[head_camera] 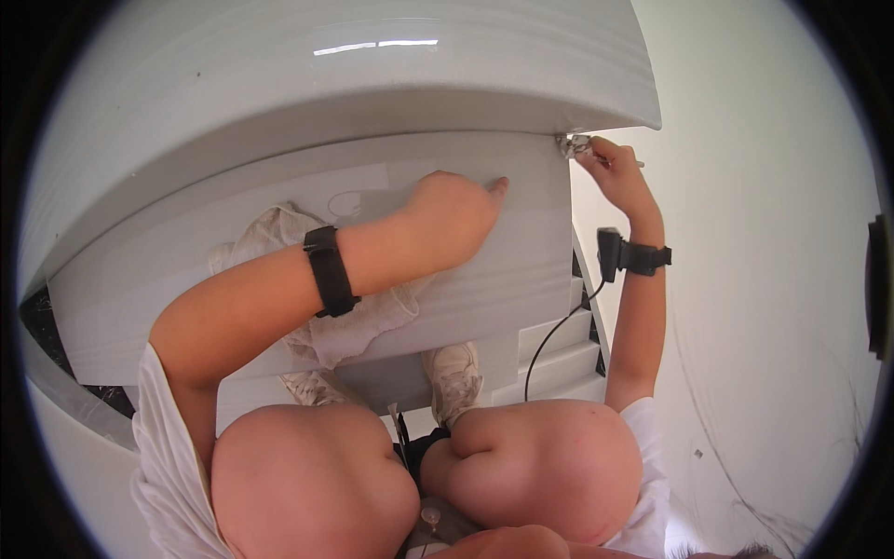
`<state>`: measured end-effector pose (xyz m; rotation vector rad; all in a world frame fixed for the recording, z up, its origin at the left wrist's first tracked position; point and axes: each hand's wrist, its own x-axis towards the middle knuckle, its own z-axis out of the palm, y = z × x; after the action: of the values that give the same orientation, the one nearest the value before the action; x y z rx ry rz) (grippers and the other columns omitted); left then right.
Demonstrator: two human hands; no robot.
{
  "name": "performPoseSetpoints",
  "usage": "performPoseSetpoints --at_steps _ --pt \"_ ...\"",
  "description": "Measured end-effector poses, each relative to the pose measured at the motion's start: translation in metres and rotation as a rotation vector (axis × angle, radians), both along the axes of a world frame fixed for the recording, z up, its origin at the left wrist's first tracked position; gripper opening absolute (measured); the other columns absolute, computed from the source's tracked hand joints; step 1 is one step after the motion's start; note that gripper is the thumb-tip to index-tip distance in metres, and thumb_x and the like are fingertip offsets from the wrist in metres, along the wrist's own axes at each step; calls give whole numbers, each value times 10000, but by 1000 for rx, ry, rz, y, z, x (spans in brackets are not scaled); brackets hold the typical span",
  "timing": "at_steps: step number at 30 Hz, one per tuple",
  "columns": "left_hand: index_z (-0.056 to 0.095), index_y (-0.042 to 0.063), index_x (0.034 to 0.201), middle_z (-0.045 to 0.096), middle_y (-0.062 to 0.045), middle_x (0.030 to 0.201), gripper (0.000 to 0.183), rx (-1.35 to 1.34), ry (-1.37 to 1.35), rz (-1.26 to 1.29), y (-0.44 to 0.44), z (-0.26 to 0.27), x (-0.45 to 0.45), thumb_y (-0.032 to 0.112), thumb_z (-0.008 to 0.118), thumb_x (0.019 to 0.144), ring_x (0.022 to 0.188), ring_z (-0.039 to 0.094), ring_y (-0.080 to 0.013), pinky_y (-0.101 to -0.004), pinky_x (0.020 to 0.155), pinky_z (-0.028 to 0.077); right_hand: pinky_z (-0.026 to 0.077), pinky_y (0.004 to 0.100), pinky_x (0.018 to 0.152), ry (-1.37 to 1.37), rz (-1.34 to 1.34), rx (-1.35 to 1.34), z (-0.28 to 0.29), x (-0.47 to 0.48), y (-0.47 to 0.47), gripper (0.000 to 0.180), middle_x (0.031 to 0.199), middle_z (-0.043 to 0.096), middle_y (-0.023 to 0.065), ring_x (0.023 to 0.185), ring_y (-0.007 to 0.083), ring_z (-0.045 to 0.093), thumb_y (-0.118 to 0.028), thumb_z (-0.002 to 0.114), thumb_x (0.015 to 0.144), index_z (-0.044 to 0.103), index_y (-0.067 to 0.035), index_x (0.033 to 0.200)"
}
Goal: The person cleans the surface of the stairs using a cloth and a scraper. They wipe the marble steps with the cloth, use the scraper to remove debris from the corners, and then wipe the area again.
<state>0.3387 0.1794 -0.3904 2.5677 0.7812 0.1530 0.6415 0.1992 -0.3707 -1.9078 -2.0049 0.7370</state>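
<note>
My right hand (620, 178) grips a small tool (579, 146) with a mottled grey and white head. The stub of a thin pale handle shows past my fingers, and the tool's exact kind is unclear. Its head sits at the right end of a pale, glossy stair tread (510, 279), where the tread meets the riser (391, 115). My left hand (454, 209) is bent over the tread with one finger pointing right. Its palm and other fingers are hidden. Beneath my left forearm lies a crumpled off-white cloth (363, 328).
A white wall (740, 209) rises along the right side. Lower steps (559, 339) descend at the right, and my shoes (455, 377) stand below the tread. A black cable (541, 342) hangs from the device (610, 255) strapped on my right wrist. Dark marbled trim (108, 398) edges the left side.
</note>
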Motion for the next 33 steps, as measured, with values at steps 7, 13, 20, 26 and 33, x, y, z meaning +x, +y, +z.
performPoseSetpoints --at_steps 7,13,20,26,33 --pt "478 -18 1430 601 -137 627 677 -66 -53 29 10 -1 8 120 603 779 579 599 -341 -471 591 498 317 356 506 64 166 -41 3 -20 -6 274 579 405 147 552 186 306 -142 699 877 556 73 784" --pt "456 -14 1447 625 -157 669 692 -136 -30 43 15 4 9 108 597 781 639 625 -355 -467 627 509 330 352 505 71 126 -127 8 -32 -7 282 574 441 142 537 180 332 -147 690 882 554 89 808" --pt "499 -22 1413 637 -156 703 649 -127 -7 8 9 12 -1 116 596 786 644 633 -356 -470 617 505 408 381 558 -58 68 -116 21 -52 0 230 643 538 214 547 316 438 -150 676 886 595 61 847" --pt "677 107 1085 641 -136 822 344 -170 193 -123 16 48 -55 179 665 749 758 635 -365 -470 674 501 460 419 633 -1 219 -103 26 -82 -9 214 773 620 222 694 391 572 -179 686 875 628 26 889" --pt "683 120 1093 617 -120 1010 442 -262 220 -55 4 61 -141 228 750 671 967 616 -329 -440 796 512 411 371 595 -3 386 -133 36 -119 13 230 708 560 167 616 284 469 -198 674 908 582 10 874"
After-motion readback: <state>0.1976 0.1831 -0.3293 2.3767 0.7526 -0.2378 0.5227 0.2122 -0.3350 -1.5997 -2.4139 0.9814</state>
